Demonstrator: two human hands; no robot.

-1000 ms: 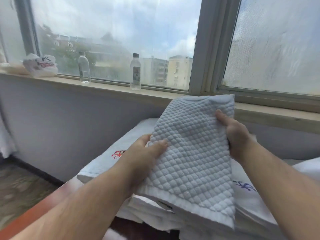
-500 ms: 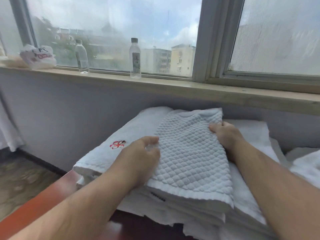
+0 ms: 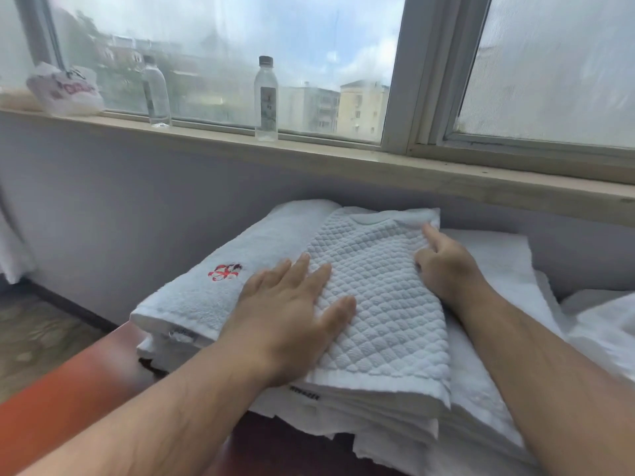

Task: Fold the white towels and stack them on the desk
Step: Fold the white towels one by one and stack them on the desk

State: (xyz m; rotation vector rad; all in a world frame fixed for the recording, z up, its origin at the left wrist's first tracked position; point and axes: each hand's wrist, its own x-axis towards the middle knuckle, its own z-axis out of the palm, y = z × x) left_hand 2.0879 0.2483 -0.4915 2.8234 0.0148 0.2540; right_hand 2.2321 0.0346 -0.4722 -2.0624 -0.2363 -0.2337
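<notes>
Pressing flat on the waffle towel (image 3: 388, 304), the nearer left hand (image 3: 292, 314) has straight fingers; right hand (image 3: 446, 269) sits at the towel's right edge, can't tell if it's pinching. Towel tops the stack (image 3: 185, 300) by the desk (image 3: 51, 400) left edge, long axis running toward the wall (image 3: 137, 201). The hem tag (image 3: 304, 398) and red logo (image 3: 225, 271): unreadable.

Top towel (image 3: 378, 304) is white with a quilted diamond pattern and a plain white border. Tag (image 3: 304, 397) at its near edge has black lettering. Plain towel (image 3: 185, 300) underneath is white too, with a small red stitched emblem (image 3: 225, 271). Worktop (image 3: 51, 400) is reddish brown, wall (image 3: 137, 207) greyish lilac, sill (image 3: 343, 163) pale beige. Both bottles clear, right bottle (image 3: 265, 101) dark-capped. Bag (image 3: 65, 89) white, red print.
</notes>
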